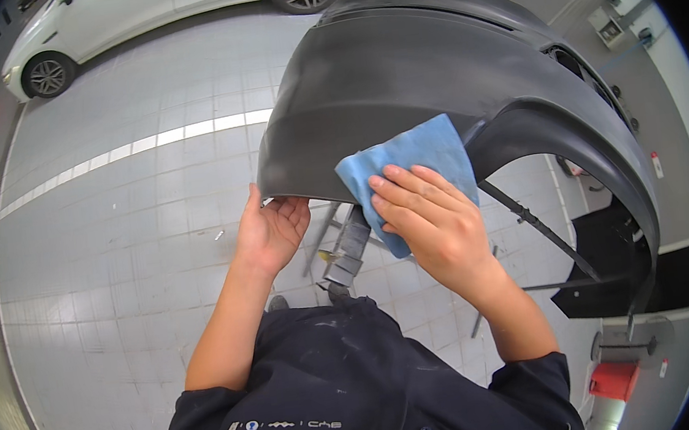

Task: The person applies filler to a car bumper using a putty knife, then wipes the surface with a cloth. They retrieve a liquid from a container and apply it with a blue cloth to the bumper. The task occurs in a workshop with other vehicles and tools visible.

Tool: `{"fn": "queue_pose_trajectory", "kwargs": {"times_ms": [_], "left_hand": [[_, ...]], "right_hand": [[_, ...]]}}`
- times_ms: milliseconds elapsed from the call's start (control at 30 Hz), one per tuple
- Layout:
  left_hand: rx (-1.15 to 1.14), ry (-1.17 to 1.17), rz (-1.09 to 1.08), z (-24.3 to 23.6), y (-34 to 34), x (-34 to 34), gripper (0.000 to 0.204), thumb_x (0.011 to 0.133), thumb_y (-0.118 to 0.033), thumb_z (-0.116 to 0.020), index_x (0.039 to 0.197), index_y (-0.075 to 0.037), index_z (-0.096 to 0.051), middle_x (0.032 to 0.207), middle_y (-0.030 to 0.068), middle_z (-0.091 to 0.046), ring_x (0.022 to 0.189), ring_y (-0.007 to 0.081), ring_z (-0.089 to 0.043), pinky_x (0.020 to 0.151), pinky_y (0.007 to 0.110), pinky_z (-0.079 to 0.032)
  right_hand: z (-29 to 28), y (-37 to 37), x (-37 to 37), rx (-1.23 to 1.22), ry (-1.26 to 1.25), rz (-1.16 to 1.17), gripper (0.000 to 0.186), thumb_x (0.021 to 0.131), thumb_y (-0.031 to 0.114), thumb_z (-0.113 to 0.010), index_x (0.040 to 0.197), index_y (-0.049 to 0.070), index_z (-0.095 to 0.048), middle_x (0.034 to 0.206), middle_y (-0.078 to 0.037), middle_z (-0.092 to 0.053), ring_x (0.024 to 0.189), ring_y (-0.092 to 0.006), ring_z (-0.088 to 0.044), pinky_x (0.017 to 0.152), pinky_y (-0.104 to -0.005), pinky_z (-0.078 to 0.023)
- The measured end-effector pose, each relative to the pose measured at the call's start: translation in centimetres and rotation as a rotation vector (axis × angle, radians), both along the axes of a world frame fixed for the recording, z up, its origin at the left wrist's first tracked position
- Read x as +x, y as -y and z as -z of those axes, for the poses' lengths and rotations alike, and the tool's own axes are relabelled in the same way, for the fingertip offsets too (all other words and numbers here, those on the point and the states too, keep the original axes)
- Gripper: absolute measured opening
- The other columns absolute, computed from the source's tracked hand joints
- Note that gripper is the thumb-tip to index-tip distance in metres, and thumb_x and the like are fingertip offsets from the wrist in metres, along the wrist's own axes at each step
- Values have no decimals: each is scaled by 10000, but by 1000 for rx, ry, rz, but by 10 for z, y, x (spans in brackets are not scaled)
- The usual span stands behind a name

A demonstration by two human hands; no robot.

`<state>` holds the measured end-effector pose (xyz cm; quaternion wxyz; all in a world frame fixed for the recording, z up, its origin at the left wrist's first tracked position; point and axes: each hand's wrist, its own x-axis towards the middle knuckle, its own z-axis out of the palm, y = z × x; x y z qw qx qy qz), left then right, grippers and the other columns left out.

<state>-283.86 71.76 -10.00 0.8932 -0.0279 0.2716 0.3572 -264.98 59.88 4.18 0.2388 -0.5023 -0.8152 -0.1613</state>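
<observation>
A large matt grey car bumper (pixel 430 69) rests on a stand in front of me, its near corner curving down toward my hands. My right hand (pixel 435 226) lies flat on a folded blue cloth (pixel 415 160) and presses it against the bumper's lower edge. My left hand (pixel 270 232) grips that lower edge from below, at the bumper's left corner, fingers curled under the rim. Both forearms come up from my dark work shirt at the bottom of the view.
The bumper's metal stand (pixel 532 223) and a grey sanding block or tool (pixel 349 253) sit below it. A white car (pixel 143 17) is parked at the far left. Pale tiled floor (pixel 126 240) with a white line stretches left. A red container (pixel 614 380) stands at lower right.
</observation>
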Motion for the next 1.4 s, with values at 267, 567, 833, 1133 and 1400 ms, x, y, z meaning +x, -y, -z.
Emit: {"fn": "queue_pose_trajectory", "kwargs": {"times_ms": [267,567,833,1133,1400], "left_hand": [[-18,196,31,35,-6,-1,640,996,-608,-380,1234,-21,-463,1208,96,-550,1125,224,-539,954,360,-432],[-78,83,101,16,-15,-8,599,991,-602,-409,1222,-57,-495,1182,54,-550,1080,189,-543,914,337,-424],[-41,18,98,44,-17,5,411,1039,-480,-411,1175,-121,-558,1103,2,-595,1009,160,-543,817,304,-421],[-121,-110,89,29,-29,-2,353,1041,-421,-425,1116,-109,-572,1036,-9,-641,872,143,-579,653,250,-448],[144,-348,-142,92,-47,-14,681,1029,-574,-274,1340,-13,-501,1227,113,-644,1123,272,-610,945,399,-485]], "right_hand": [[16,-64,-52,-337,188,122,336,840,84,-642,1169,18,-647,1326,-110,-611,1293,-265,-527,1104,-395,-400],[-63,-30,51,-11,238,618,283,919,120,-589,1171,18,-669,1238,-146,-659,1210,-279,-591,1038,-381,-445],[-26,-79,-1,-123,302,412,686,872,474,-632,1296,-56,-527,1355,-212,-547,1270,-383,-506,1093,-445,-370],[-70,1,136,91,114,595,381,936,173,-537,1277,7,-581,1356,-151,-578,1301,-295,-511,1095,-414,-389],[-88,118,302,412,175,861,456,881,132,-594,1314,5,-526,1256,-172,-602,1169,-343,-558,1004,-417,-440]]}}
